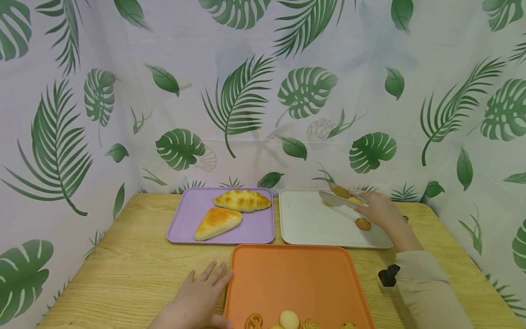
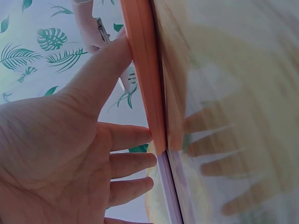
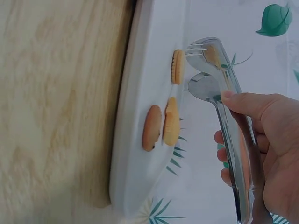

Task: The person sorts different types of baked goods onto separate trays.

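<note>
My right hand (image 1: 380,208) grips metal serving tongs (image 3: 233,140) over the white tray (image 1: 308,228). One tong end is forked, the other spoon-shaped; they stand apart with nothing between them. Below lie a brown oval cookie (image 3: 152,128), a yellow cookie (image 3: 171,123) and a sandwich cookie (image 3: 177,67). At the orange tray's left side, my left hand (image 1: 197,297) has its fingers spread, fingertips right at the rim. In the left wrist view, the thumb (image 2: 103,70) touches the edge of the orange tray (image 2: 145,70).
A purple tray (image 1: 181,228) at the back left holds a braided bread (image 1: 242,201) and a triangular bread (image 1: 218,224). Along the orange tray's near end lie several cookies, among them a pretzel-shaped one (image 1: 254,321) and a round pale one (image 1: 289,319). A leaf-patterned curtain (image 1: 255,173) encloses the wooden table (image 1: 123,256).
</note>
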`<action>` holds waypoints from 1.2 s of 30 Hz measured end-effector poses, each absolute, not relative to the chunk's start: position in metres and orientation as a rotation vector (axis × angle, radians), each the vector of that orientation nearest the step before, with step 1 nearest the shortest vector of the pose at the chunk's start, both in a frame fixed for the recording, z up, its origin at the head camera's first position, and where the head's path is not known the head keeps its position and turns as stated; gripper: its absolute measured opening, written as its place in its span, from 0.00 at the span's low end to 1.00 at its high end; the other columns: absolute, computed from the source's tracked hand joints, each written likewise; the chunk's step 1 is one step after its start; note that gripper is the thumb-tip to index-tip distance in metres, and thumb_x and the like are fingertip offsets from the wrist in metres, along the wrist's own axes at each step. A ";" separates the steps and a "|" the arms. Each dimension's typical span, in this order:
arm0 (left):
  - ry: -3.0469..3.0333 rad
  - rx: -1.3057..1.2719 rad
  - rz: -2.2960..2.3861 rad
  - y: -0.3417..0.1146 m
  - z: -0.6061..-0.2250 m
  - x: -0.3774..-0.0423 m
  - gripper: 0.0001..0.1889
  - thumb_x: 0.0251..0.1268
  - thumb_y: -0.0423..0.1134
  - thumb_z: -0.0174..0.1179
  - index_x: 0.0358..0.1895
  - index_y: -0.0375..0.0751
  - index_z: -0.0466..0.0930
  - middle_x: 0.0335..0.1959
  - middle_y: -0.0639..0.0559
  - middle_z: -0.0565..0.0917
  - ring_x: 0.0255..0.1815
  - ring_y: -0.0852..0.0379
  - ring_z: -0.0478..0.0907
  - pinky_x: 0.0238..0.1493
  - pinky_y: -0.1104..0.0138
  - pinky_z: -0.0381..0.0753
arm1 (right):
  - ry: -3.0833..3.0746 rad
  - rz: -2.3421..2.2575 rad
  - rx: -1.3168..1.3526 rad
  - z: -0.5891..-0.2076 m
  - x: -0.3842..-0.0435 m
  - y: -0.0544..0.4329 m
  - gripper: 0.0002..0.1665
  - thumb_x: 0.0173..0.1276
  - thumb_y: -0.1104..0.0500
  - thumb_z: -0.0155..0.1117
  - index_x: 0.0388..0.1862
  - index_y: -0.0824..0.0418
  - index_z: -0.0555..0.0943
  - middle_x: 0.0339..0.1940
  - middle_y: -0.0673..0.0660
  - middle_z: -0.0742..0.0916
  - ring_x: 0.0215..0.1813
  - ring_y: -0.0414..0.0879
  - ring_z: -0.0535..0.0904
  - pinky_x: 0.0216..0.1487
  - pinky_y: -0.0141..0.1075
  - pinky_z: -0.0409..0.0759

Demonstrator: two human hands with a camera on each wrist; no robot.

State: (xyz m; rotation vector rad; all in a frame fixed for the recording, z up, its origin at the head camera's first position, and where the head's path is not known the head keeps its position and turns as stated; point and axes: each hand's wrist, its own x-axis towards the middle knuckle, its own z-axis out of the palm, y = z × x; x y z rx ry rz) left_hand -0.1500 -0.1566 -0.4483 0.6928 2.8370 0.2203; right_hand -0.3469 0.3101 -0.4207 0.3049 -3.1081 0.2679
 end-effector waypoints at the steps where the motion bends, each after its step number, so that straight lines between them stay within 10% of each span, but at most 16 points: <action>1: 2.837 0.692 0.221 -0.157 -0.448 -0.150 0.59 0.38 0.72 0.65 0.75 0.43 0.60 0.77 0.40 0.59 0.78 0.38 0.54 0.64 0.30 0.59 | -3.097 0.273 0.316 -0.419 -0.345 0.310 0.36 0.72 0.49 0.57 0.68 0.72 0.68 0.63 0.76 0.76 0.63 0.74 0.70 0.60 0.64 0.71; 17: 2.829 0.689 0.221 -0.157 -0.452 -0.151 0.59 0.37 0.72 0.65 0.75 0.44 0.59 0.78 0.41 0.58 0.78 0.38 0.53 0.64 0.29 0.59 | -2.903 0.305 0.518 -0.384 -0.281 0.284 0.33 0.68 0.50 0.64 0.66 0.66 0.73 0.61 0.72 0.79 0.62 0.70 0.73 0.55 0.63 0.75; 26: 2.826 0.688 0.234 -0.157 -0.451 -0.150 0.58 0.37 0.71 0.65 0.75 0.43 0.59 0.78 0.41 0.58 0.78 0.37 0.54 0.64 0.29 0.59 | -2.754 0.365 0.724 -0.376 -0.244 0.269 0.30 0.62 0.51 0.70 0.61 0.61 0.79 0.44 0.59 0.86 0.37 0.46 0.79 0.34 0.40 0.77; 36: 2.820 0.678 0.225 -0.157 -0.452 -0.152 0.59 0.37 0.72 0.65 0.75 0.44 0.59 0.78 0.42 0.57 0.78 0.38 0.53 0.64 0.29 0.58 | -2.741 0.454 0.954 -0.375 -0.202 0.251 0.31 0.61 0.50 0.71 0.63 0.54 0.78 0.49 0.46 0.85 0.54 0.50 0.82 0.47 0.42 0.83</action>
